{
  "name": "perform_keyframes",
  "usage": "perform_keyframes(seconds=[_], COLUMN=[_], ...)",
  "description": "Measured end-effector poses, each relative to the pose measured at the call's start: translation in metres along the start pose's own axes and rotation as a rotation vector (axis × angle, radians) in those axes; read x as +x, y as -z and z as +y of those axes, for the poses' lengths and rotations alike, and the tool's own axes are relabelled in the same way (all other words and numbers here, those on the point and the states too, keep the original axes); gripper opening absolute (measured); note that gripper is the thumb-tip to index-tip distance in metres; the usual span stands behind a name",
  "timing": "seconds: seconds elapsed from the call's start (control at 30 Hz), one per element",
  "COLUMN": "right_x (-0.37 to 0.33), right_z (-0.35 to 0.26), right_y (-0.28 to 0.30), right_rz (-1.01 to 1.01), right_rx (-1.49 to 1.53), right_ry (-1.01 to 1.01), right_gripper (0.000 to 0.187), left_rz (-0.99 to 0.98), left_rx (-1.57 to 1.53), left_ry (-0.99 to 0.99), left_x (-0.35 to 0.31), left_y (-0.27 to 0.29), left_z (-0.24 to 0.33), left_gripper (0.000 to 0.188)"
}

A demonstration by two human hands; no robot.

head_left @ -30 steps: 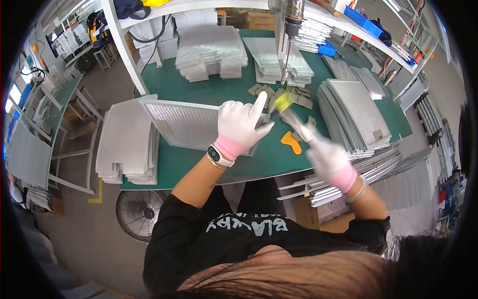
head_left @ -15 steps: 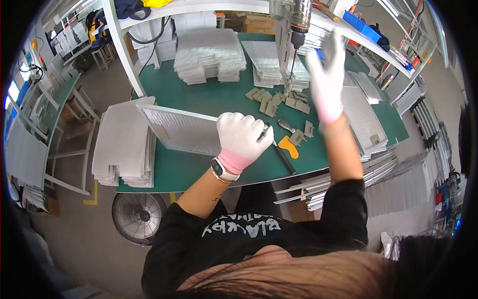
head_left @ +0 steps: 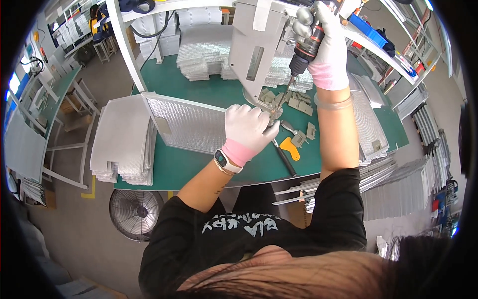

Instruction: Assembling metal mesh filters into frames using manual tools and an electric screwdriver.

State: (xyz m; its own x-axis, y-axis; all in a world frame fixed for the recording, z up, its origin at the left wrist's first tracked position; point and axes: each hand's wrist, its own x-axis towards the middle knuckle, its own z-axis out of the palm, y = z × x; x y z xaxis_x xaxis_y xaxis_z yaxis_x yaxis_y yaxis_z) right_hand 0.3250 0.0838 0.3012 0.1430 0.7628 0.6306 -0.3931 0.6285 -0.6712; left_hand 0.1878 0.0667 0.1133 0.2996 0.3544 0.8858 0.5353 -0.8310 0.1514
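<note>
Gripping a hanging red-and-black power drill [head_left: 311, 45]: right hand [head_left: 332, 55], white glove with pink cuff, fingers wrapped about the tool's body. Left hand [head_left: 249, 130], gloved alike: fingers curled over the right end of a silver, textured rectangular panel with pale metal frame [head_left: 189, 124], which stands tilted on the green tabletop [head_left: 169, 168]; the inner side of this hold is hidden.

Changes noted: the right hand, off the drill half a second ago, now has it, drawn lower and leaned so that the slim metal bit [head_left: 288, 89] points toward the panel's right end. A long black-handled tool [head_left: 285, 158], apparently the one in that hand a second ago, lies on the tabletop. Judged meaning: the drill takes over as the implement in use while the left hand steadies the panel. Contact between bit and panel: cannot tell.

Also present: loose grey metal brackets [head_left: 300, 105]; one flat orange-yellow scraper [head_left: 290, 148]; silver sheets stacked at left [head_left: 119, 134], at rear [head_left: 199, 47] and at right.

Obstructions: a large pale-grey slotted housing [head_left: 254, 55] hides part of the rear stack; brackets crowd the bit; the left hand covers the panel's end.
</note>
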Motion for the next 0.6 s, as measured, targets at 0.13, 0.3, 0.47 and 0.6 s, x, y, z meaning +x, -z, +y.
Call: perform_keyframes(seconds=[0.13,0.3,0.47,0.6], right_x=[0.005,-0.032,-0.025,-0.031], right_z=[0.007,0.034,0.038,0.042], right_y=[0.013,-0.005,0.004,-0.013], right_rz=[-0.179,-0.255,-0.369,-0.383], right_rx=[-0.053,-0.075,0.201,0.161], right_ry=[-0.005,-0.087,-0.167,-0.149], right_gripper=[0.018,0.038,0.038,0.063], left_rz=[0.051,-0.034,0.1,0.063], left_rx=[-0.049,-0.057,-0.139,-0.134], left_ry=[0.006,0.041,0.022,0.075], left_x=[0.002,0.001,-0.003,-0.011], left_y=[-0.001,0.013,0.002,0.001], left_z=[0.001,0.005,0.004,0.008], left_gripper=[0.023,0.016,0.016,0.014])
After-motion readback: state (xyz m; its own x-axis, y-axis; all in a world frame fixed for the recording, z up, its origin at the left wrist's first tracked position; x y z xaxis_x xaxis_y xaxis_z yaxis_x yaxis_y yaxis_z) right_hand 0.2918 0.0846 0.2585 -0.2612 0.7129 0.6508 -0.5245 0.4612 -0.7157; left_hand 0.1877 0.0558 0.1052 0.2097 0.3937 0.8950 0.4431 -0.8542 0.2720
